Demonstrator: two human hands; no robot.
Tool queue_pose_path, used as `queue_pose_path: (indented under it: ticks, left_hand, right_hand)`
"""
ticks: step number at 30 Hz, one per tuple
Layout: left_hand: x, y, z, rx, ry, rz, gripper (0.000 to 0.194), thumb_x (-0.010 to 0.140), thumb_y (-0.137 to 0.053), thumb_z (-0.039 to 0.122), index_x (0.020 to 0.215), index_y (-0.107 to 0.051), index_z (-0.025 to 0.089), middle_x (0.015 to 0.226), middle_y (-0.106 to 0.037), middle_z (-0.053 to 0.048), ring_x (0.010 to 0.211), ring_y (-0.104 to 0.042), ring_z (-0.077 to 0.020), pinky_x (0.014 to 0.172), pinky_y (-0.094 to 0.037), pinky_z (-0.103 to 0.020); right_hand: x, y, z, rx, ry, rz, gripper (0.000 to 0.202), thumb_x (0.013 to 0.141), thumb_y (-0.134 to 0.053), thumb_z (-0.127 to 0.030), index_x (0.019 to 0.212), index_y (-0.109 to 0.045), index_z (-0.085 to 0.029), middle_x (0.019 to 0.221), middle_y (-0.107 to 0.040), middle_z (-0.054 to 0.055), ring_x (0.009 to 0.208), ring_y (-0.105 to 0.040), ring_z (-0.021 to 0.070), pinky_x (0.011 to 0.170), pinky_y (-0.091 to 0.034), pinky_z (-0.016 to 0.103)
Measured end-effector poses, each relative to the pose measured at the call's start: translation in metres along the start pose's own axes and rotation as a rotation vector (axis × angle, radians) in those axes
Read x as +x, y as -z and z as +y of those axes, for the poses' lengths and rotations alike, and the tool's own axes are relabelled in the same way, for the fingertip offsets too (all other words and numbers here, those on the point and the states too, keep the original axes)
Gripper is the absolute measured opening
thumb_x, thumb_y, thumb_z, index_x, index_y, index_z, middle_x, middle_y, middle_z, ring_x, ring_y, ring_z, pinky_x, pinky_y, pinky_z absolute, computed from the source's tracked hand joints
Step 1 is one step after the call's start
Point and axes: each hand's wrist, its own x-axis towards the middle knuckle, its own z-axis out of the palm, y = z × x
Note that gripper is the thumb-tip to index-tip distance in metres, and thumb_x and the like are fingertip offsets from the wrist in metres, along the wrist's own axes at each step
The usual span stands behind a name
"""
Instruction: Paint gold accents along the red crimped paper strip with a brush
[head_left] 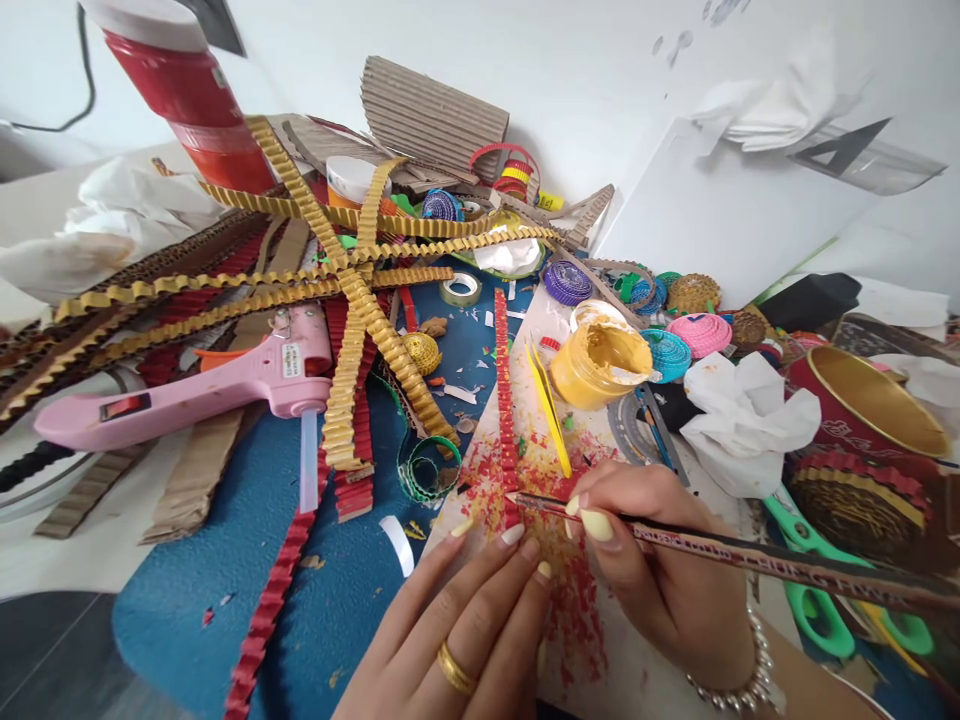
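My right hand [660, 560] pinches a long dark pencil [697, 543], its lettered shaft slanting away to the right. The sharpened tip meets a narrow red corrugated paper strip [504, 400] that lies on a paint-stained board [570, 610]. Fingers stretched and flat, my left hand [465, 630] presses on the near end of that strip and wears a gold ring. Just beyond the hands are yellow tweezers [549, 410] and an uncapped jar of yellow-ochre paint [600, 360].
A pink glue gun [247, 380] lies at left under crossed gold corrugated strips [360, 290]. Stacked red paint jars [187, 90] stand behind. Coiled paper discs [568, 282], crumpled tissue [750, 420], green-handled scissors [817, 590] and a red-and-gold container [862, 410] crowd the right side.
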Motion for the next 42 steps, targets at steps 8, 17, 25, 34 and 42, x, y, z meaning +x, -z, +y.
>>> queue_pose_path:
  ticks: [8,17,25,34,42]
  left_hand:
    - [-0.0004,-0.0003,0.0021,-0.013,0.028,0.018,0.034,0.091,-0.048,0.009,0.123,-0.053,0.015,0.125,-0.061,0.002,0.122,-0.051,-0.0125,0.114,-0.028,-0.033]
    - [-0.0004,-0.0005,0.0025,-0.019,0.026,0.002,0.033,0.092,-0.047,0.009,0.123,-0.053,0.015,0.126,-0.061,0.002,0.122,-0.050,-0.0124,0.114,-0.028,-0.033]
    - [-0.0014,-0.0008,0.0035,-0.025,0.039,0.014,0.033,0.090,-0.048,0.009,0.122,-0.055,0.016,0.124,-0.062,0.002,0.121,-0.052,-0.0125,0.114,-0.028,-0.033]
    - [0.0003,-0.0007,0.0042,-0.030,0.051,0.022,0.033,0.091,-0.047,0.008,0.122,-0.055,0.016,0.124,-0.062,0.003,0.120,-0.052,-0.0111,0.115,-0.026,-0.032]
    - [0.0009,-0.0007,0.0034,-0.013,0.032,0.016,0.032,0.089,-0.049,0.008,0.120,-0.056,0.015,0.122,-0.063,0.002,0.118,-0.055,-0.0121,0.114,-0.028,-0.032]
  right_hand:
    - [-0.0010,0.0003,0.0019,-0.016,0.000,-0.004,0.014,0.094,-0.041,-0.020,0.084,-0.052,-0.021,0.062,-0.063,0.000,0.055,-0.063,0.0123,0.051,-0.052,0.022]
    - [-0.0016,0.0000,0.0014,-0.040,0.005,-0.010,0.017,0.096,-0.039,-0.022,0.083,-0.050,-0.019,0.063,-0.063,0.001,0.056,-0.064,0.0106,0.054,-0.051,0.019]
    - [-0.0023,0.0005,0.0022,-0.029,0.003,-0.016,0.016,0.095,-0.040,-0.021,0.083,-0.051,-0.019,0.064,-0.064,0.002,0.057,-0.064,0.0111,0.054,-0.051,0.020]
    - [-0.0025,0.0010,0.0017,0.004,-0.017,-0.002,0.013,0.092,-0.044,-0.019,0.083,-0.053,-0.019,0.063,-0.064,0.001,0.056,-0.064,0.0118,0.053,-0.052,0.020]
    - [-0.0006,0.0009,0.0023,-0.001,-0.019,-0.004,0.012,0.089,-0.045,-0.015,0.083,-0.053,-0.021,0.063,-0.064,0.001,0.055,-0.064,0.0135,0.050,-0.053,0.023]
